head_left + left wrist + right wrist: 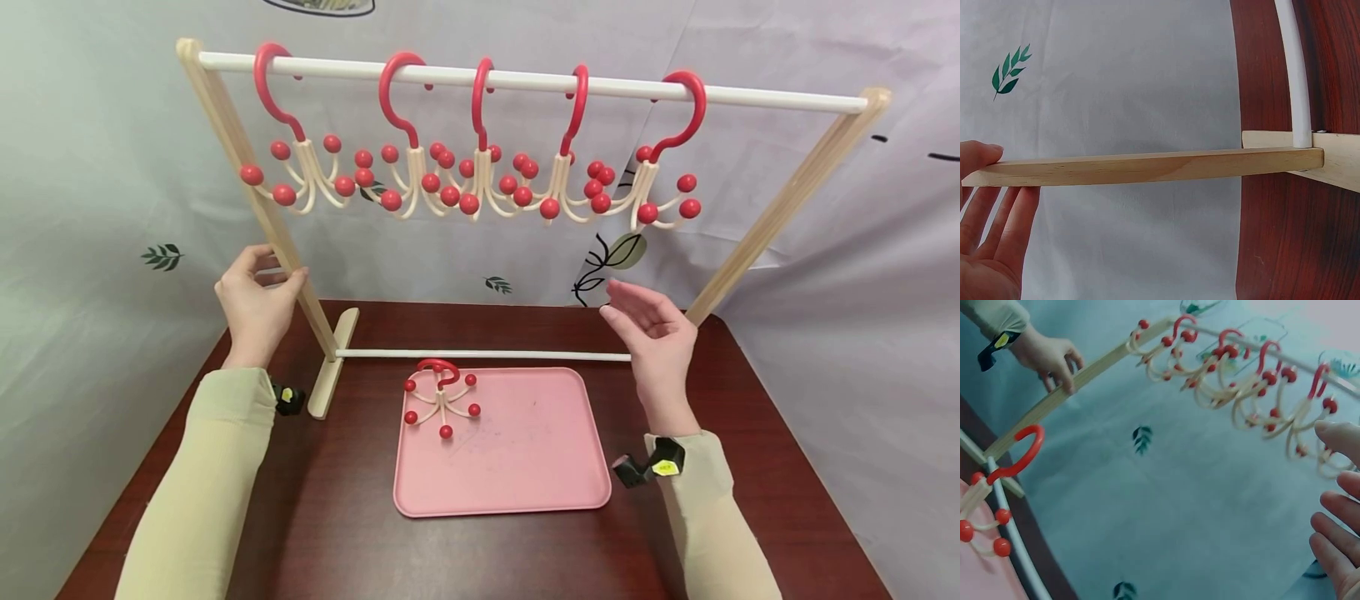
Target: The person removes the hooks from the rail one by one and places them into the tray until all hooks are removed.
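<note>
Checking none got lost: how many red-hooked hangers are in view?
6. Five hang along the top rail: hooks at. One lies on the pink tray at.

Pink tray [525,467], red-balled cream hooks [480,179], dark red-brown table [337,533].

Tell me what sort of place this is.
Probably a staged tabletop set-up indoors, not a lived-in room: a dark wooden table backed by a hung leaf-print cloth, with a small wooden rack of red-knobbed hooks and a pink tray.
</note>
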Available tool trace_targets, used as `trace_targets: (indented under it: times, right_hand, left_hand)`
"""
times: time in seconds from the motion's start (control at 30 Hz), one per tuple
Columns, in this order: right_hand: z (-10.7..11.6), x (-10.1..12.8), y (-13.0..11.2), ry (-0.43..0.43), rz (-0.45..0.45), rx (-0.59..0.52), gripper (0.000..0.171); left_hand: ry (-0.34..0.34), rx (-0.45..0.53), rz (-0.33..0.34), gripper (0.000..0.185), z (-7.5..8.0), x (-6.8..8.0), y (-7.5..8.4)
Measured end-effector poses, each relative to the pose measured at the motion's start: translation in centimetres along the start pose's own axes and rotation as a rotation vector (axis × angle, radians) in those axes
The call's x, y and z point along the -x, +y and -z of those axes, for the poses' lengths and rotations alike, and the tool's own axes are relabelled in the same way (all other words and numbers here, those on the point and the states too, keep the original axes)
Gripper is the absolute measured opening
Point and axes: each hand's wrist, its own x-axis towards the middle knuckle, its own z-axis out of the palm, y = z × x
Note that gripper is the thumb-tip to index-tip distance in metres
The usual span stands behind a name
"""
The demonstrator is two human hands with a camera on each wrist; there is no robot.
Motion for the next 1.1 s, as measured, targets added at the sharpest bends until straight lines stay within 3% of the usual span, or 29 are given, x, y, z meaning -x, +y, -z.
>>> trace_targets:
  times: [0.3, 0.77, 1.1]
  right_hand:
    - [-0.2, -0.6, -3.6, 0.023, 0.117, -0.043, 0.042]
    - [-1.2, -2.0, -8.1, 0.088, 0.271, -0.207, 0.045]
    - [-3.2, -4.6, -11.2, 0.112, 0.248, -0.061, 0.042]
  left_hand:
    - [0.003, -0.006, 0.000, 0.034, 0.0, 0.1, 0.1]
    - [-0.002, -0.014, -0.006, 0.034, 0.0, 0.1, 0.2]
    - [-0.001, -0.026, -0.007, 0.034, 0.0, 0.1, 0.0]
